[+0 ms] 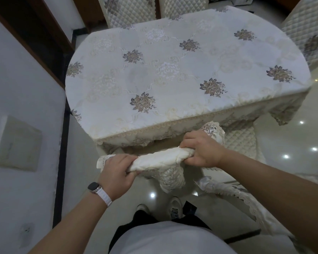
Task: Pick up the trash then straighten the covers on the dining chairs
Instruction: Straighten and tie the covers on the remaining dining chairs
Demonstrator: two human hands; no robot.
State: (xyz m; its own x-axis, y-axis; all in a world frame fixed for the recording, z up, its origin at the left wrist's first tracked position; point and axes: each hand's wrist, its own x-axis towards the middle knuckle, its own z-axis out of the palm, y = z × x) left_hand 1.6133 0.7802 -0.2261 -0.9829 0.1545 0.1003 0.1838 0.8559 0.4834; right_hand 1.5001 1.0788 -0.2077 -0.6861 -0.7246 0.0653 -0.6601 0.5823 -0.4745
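Left hand [116, 173]: fist closed around the near-left end of the bunched chair cover [162, 158].
Right hand [202, 151]: clenched on its other end, likely to stretch it straight.
Chair cover: atop the nearest chair's back.
Table [173, 70]: beyond, no trash visible.

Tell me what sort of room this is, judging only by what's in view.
Most likely a home dining room. A table under a floral embroidered tablecloth is ringed by quilted chair covers, and both the left hand and right hand grip the cover on the nearest chair's back.
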